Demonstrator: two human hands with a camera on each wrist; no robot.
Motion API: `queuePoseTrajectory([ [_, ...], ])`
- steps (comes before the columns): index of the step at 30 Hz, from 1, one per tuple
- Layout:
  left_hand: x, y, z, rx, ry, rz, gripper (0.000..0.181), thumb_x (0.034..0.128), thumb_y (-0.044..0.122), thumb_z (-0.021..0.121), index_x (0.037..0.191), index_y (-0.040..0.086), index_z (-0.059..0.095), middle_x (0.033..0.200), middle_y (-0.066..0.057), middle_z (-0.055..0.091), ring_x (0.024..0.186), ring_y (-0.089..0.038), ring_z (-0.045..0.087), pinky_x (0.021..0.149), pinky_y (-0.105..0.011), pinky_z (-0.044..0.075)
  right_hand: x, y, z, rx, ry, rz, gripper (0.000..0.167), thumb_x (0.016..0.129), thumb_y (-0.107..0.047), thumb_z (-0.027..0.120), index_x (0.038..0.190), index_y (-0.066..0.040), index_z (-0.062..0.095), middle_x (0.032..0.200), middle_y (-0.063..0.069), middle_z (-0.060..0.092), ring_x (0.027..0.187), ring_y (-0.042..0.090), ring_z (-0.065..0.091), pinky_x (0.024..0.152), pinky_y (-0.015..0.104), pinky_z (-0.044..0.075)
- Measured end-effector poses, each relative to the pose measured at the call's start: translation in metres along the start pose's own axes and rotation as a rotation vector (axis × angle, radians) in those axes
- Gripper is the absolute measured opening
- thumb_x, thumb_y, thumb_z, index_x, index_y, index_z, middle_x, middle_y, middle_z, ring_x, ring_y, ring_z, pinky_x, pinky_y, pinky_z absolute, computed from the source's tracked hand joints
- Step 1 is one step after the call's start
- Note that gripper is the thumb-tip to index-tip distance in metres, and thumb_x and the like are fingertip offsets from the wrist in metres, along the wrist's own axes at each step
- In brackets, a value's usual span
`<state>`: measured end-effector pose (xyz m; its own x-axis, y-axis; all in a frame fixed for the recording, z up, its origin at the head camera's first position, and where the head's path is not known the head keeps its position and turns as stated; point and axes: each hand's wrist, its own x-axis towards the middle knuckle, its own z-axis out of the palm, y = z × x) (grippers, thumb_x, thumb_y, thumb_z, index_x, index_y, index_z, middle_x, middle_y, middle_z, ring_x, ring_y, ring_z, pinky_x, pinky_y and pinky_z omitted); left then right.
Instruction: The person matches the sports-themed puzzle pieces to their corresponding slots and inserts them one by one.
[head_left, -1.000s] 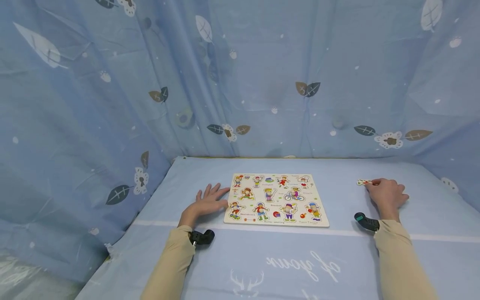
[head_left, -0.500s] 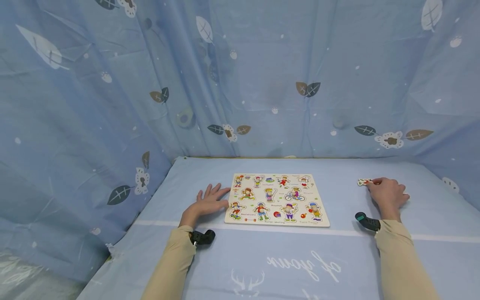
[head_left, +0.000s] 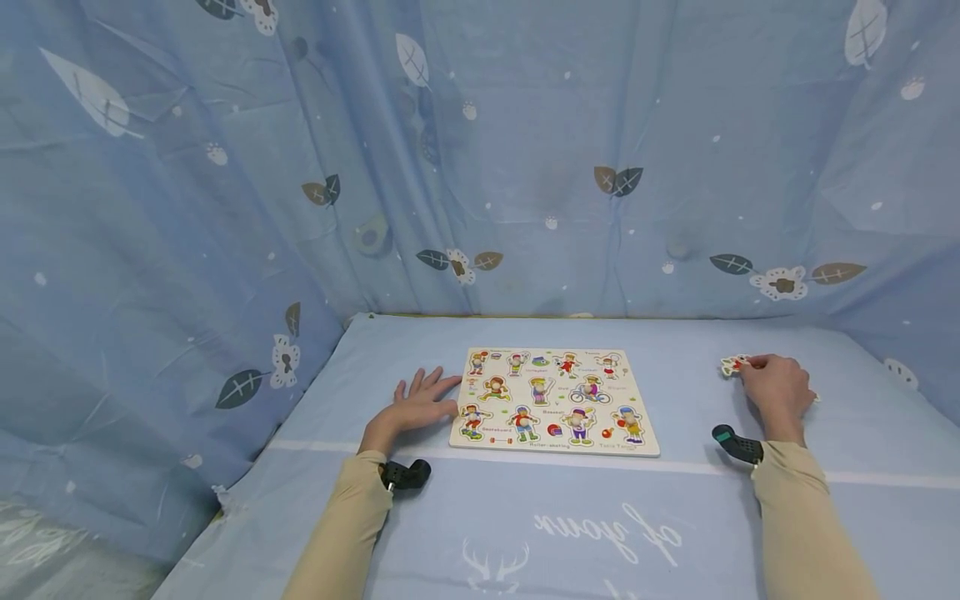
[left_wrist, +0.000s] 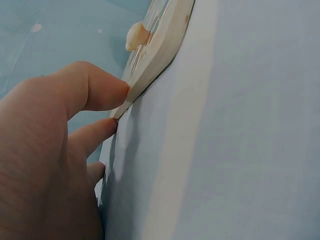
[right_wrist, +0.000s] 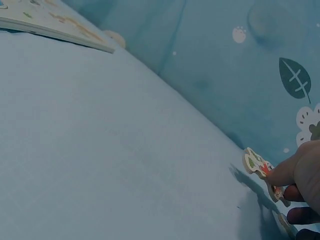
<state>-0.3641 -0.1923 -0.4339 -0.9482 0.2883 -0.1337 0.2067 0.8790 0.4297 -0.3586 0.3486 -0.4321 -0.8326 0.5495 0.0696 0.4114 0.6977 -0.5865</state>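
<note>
A wooden peg puzzle board (head_left: 555, 412) with printed sports figures lies flat on the blue-covered table. My left hand (head_left: 420, 403) is spread beside it; in the left wrist view its thumb and a fingertip touch the edge of the board (left_wrist: 162, 55). Off to the right, my right hand (head_left: 776, 392) pinches a small figure-shaped puzzle piece (head_left: 732, 365). The right wrist view shows this puzzle piece (right_wrist: 260, 167) tilted up off the cloth, its shadow beneath, partly covered by the fingers. Another pale flat piece (right_wrist: 286, 225) lies under the hand, mostly hidden.
Pale blue cloth (head_left: 570, 500) with mirrored lettering covers the table between and in front of the arms. A blue patterned curtain (head_left: 525, 167) hangs behind the table and on the left. Each wrist carries a black camera mount.
My right hand has shifted slightly to the right, and the piece it pinches has turned so its printed side shows more. The left hand and the board stay in place.
</note>
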Motion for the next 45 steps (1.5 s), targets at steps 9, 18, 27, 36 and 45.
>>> queuePoseTrajectory([
  [9,0.001,0.000,0.002,0.003,0.003,-0.004,0.076,0.0829,0.044,0.052,0.154,0.024,0.036,0.166,-0.011,0.014,0.152,-0.040,-0.004,0.116,-0.065,-0.005,-0.002,-0.010,-0.004,0.025,-0.032,-0.055,0.041,0.100,-0.018,0.047,0.129,0.010,0.055,0.123,0.031,0.051,0.107,0.046,0.047,0.084,0.055,0.041],
  [18,0.002,-0.001,-0.001,0.011,-0.002,0.000,0.078,0.0815,0.043,0.052,0.155,0.025,0.035,0.166,-0.011,0.013,0.152,-0.041,-0.005,0.116,-0.065,-0.006,-0.006,-0.034,-0.006,0.033,-0.086,-0.288,0.038,0.100,-0.017,0.048,0.125,0.011,0.057,0.117,0.031,0.049,0.104,0.044,0.046,0.085,0.058,0.043],
  [27,0.000,-0.002,-0.001,0.010,0.001,0.004,0.077,0.0814,0.043,0.052,0.155,0.024,0.036,0.166,-0.012,0.013,0.151,-0.041,-0.004,0.116,-0.065,-0.005,-0.029,-0.097,-0.003,0.024,0.026,-0.550,0.029,0.100,-0.015,0.055,0.118,0.007,0.065,0.118,0.029,0.052,0.103,0.045,0.052,0.083,0.058,0.048],
  [36,0.002,0.000,0.001,0.004,-0.001,0.015,0.077,0.0816,0.044,0.052,0.154,0.024,0.036,0.166,-0.012,0.014,0.151,-0.042,-0.003,0.116,-0.065,-0.004,-0.050,-0.146,0.003,0.016,0.056,-0.779,0.025,0.099,-0.012,0.059,0.115,0.004,0.068,0.114,0.024,0.058,0.094,0.040,0.058,0.073,0.052,0.050],
  [45,0.002,0.002,0.002,0.025,0.001,-0.017,0.076,0.0822,0.043,0.050,0.155,0.024,0.036,0.166,-0.012,0.014,0.151,-0.041,-0.004,0.116,-0.065,-0.005,-0.060,-0.170,0.024,-0.037,0.056,-0.931,0.019,0.096,-0.011,0.064,0.110,0.000,0.073,0.103,0.018,0.064,0.088,0.034,0.061,0.070,0.047,0.051],
])
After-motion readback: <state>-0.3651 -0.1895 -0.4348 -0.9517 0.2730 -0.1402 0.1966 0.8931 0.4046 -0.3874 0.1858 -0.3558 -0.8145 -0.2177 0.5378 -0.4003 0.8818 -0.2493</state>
